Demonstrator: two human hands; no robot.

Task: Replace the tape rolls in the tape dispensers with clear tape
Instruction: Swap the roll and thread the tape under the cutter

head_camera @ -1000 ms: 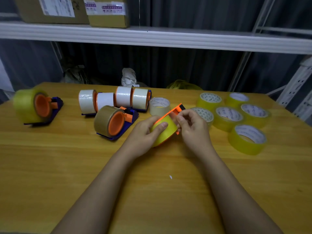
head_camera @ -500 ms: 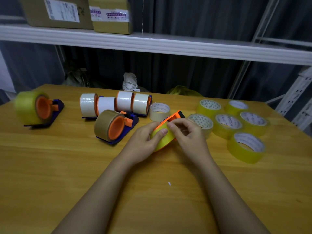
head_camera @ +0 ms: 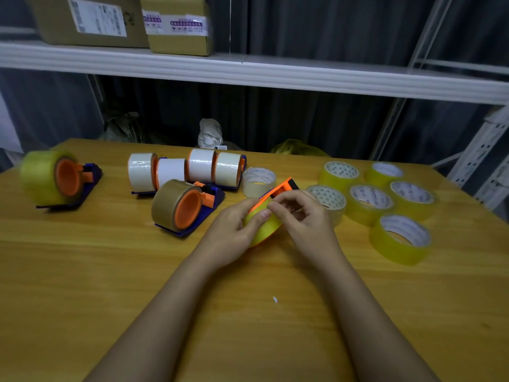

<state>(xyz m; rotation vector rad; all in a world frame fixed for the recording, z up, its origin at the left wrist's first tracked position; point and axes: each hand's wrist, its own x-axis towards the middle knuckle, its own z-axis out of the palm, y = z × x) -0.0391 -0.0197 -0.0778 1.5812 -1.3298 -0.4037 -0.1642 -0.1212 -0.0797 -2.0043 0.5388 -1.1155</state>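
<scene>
Fingers (head_camera: 264, 215) of the left hand (head_camera: 234, 232) wrap the yellow tape roll (head_camera: 265, 230) in its dispenser (head_camera: 283, 187); right hand (head_camera: 305, 219) pinches at the tape's edge. Risk: the loose end resticks if the pinch slips.

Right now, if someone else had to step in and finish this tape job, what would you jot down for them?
Left hand grips the yellowish clear roll seated in the orange dispenser. Right hand pinches at the top of that roll, seemingly working the tape end.
Done, it appears: far-left dispenser carries a clear roll.
Left: the brown-tape dispenser and the white-tape dispensers behind it need swapping.
Spare clear rolls lie flat on the table's right side.
</scene>
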